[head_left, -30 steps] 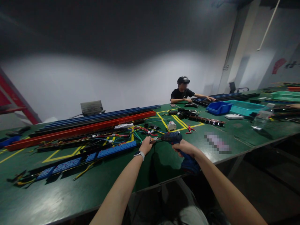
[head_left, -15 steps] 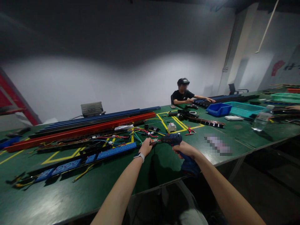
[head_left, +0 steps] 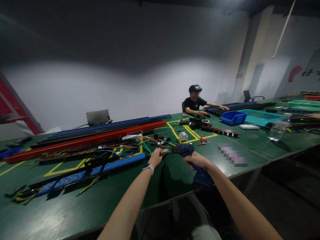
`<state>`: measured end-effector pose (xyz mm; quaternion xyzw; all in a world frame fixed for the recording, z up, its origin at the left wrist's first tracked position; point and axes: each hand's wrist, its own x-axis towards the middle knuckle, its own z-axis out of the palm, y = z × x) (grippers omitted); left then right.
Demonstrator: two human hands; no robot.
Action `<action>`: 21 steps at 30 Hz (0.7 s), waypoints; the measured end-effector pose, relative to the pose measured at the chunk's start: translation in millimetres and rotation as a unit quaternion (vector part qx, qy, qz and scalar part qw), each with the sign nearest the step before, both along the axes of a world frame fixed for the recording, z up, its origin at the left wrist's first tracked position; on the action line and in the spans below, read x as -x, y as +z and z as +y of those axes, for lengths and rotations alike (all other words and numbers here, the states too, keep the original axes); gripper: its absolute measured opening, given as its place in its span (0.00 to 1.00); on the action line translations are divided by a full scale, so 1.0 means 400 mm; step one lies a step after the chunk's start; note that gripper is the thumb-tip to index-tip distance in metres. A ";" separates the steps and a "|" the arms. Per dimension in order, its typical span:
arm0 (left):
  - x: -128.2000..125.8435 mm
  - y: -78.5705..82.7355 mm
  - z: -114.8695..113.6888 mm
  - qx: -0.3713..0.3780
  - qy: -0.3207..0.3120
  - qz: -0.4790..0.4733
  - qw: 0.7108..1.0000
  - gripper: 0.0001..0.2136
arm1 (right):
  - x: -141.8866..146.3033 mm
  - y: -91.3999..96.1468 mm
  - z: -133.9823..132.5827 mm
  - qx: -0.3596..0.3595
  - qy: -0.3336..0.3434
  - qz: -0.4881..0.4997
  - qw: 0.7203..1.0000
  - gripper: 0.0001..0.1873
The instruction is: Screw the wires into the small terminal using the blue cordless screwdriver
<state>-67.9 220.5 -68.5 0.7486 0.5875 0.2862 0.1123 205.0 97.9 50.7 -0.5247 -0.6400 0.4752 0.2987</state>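
My right hand (head_left: 199, 161) is wrapped round the handle of a dark blue cordless drill (head_left: 183, 149), which lies level with its bit pointing left. My left hand (head_left: 156, 158), with a watch on the wrist, grips a small white electrical part (head_left: 164, 151) with an orange patch. The drill's bit reaches the right end of this part; whether it sits in a screw is too small to tell. Just left of my left hand lies a long power strip (head_left: 125, 162) with blue socket modules. Coloured wires (head_left: 147, 141) run behind that hand.
Behind the wires lie an orange rail (head_left: 100, 134) and several blue-black rails. A white breaker-like block (head_left: 183, 136) and red-handled pliers (head_left: 202, 140) lie beyond the drill. To the right are a blue bin (head_left: 233, 117), a teal basket (head_left: 262, 117) and a water bottle (head_left: 279, 127). Across the table sits a co-worker (head_left: 196, 103).
My hands, the drill and the white part hold nearly the same place. Across the table, the co-worker's nearer hand has shifted slightly to the right and down, onto a dark object.
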 end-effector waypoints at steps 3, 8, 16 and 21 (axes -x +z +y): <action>0.003 -0.007 0.005 -0.013 -0.012 -0.006 1.000 0.10 | 0.002 0.004 -0.003 0.004 0.000 0.003 1.000 0.07; 0.002 -0.010 0.005 -0.016 -0.009 -0.001 1.000 0.09 | 0.004 0.012 -0.009 0.016 -0.001 0.004 1.000 0.09; 0.003 -0.005 0.002 -0.007 -0.006 0.002 1.000 0.09 | 0.005 0.014 -0.010 0.013 -0.003 0.002 1.000 0.08; 0.002 -0.004 0.001 -0.014 -0.015 -0.005 1.000 0.09 | 0.003 0.008 -0.006 0.011 0.004 -0.001 1.000 0.08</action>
